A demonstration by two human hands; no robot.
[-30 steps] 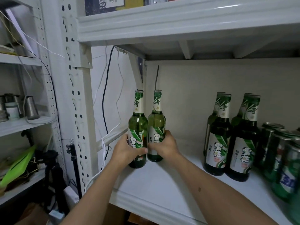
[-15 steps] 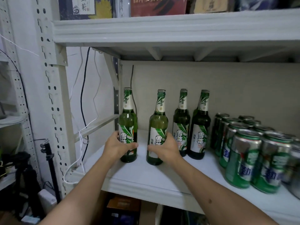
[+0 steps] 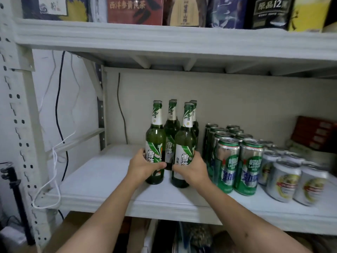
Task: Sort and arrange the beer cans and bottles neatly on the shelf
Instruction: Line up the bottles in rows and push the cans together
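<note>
Two green beer bottles stand upright at the front of the white shelf. My left hand grips the left bottle around its label. My right hand grips the right bottle the same way. Directly behind them stand two more green bottles, partly hidden. To the right, green beer cans stand in rows running back, and silver cans with red and yellow labels stand further right.
The shelf's left part, up to the perforated post and hanging cables, holds nothing. A red box sits at the back right. The upper shelf carries boxed goods. Bags and boxes lie below.
Both held bottles have shifted right along the shelf and now stand right in front of the two rear bottles, close to the green cans. My view has swung right too.
</note>
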